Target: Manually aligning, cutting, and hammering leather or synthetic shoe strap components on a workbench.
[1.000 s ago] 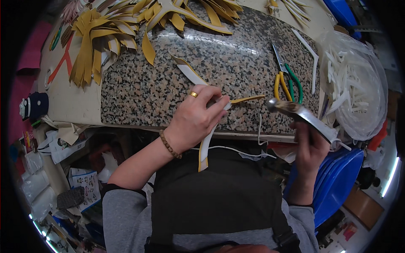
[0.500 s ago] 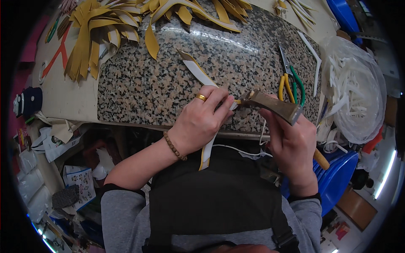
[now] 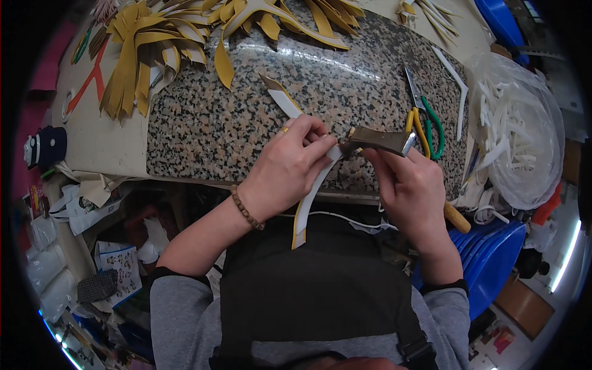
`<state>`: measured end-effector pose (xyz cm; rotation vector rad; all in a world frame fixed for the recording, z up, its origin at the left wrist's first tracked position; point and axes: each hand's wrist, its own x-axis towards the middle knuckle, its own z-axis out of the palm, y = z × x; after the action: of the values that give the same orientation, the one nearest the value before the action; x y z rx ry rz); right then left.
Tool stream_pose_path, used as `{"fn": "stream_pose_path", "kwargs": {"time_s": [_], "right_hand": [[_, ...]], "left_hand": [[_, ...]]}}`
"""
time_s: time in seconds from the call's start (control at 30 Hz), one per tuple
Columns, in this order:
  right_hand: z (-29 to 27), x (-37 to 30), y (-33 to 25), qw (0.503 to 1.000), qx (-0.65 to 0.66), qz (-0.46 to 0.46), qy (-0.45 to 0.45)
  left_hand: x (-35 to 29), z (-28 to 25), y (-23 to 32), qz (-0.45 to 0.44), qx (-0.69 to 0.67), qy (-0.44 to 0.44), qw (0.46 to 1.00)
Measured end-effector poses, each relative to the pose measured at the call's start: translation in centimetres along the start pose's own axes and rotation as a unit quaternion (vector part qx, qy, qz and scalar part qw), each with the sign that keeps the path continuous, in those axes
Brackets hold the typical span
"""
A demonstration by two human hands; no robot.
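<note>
If aim slips, the right hand (image 3: 414, 192), grasping the wooden-handled metal hammer (image 3: 377, 140), may hurt the left hand (image 3: 282, 163), pinching the narrow white-and-yellow strip (image 3: 306, 209).

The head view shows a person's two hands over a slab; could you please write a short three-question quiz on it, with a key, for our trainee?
1. Fill the gap: The right hand grips a ____.
2. True or false: The scissors lie on the left side of the slab.
3. Multiple choice: Which hand holds the strip? A) Left; B) Right; C) Neither.

Key:
1. Hammer.
2. False: they lie toward its right side.
3. A: the left hand pinches it.
</note>
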<state>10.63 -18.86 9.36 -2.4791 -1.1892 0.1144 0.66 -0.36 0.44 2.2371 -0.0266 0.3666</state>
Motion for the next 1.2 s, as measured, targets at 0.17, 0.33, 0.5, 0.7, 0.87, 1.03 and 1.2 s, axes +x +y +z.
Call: {"fn": "stream_pose_path", "kwargs": {"time_s": [0.17, 0.33, 0.5, 0.7, 0.87, 1.03, 1.2], "right_hand": [[-0.5, 0.2, -0.3, 0.998, 0.025, -0.003, 0.056], [0.3, -0.1, 0.5, 0.999, -0.02, -0.031, 0.03], [1.9, -0.5, 1.0, 0.993, 0.048, -0.062, 0.088], [1.0, -0.3, 0.8, 0.994, 0.026, -0.032, 0.098], [1.0, -0.5, 2.2, 0.988, 0.054, -0.073, 0.126], [-2.4, -2.6, 1.8, 0.979, 0.12, -0.07, 0.147], [-2.2, -3.3, 2.2, 0.993, 0.052, -0.09, 0.056]], "left_hand": [[-0.4, 0.4, 0.1, 0.036, 0.072, 0.006, 0.997], [-0.5, 0.4, 0.1, 0.011, 0.034, 0.027, 0.999], [-0.5, 0.7, 0.4, -0.001, 0.036, 0.054, 0.998], [-0.7, 0.8, 0.5, -0.009, 0.028, 0.057, 0.998], [-0.6, 1.3, 1.9, -0.032, 0.026, 0.067, 0.997], [-0.3, 1.0, 1.6, -0.001, 0.093, 0.039, 0.995], [-0.5, 1.5, 1.9, 0.014, 0.113, 0.052, 0.992]]}}
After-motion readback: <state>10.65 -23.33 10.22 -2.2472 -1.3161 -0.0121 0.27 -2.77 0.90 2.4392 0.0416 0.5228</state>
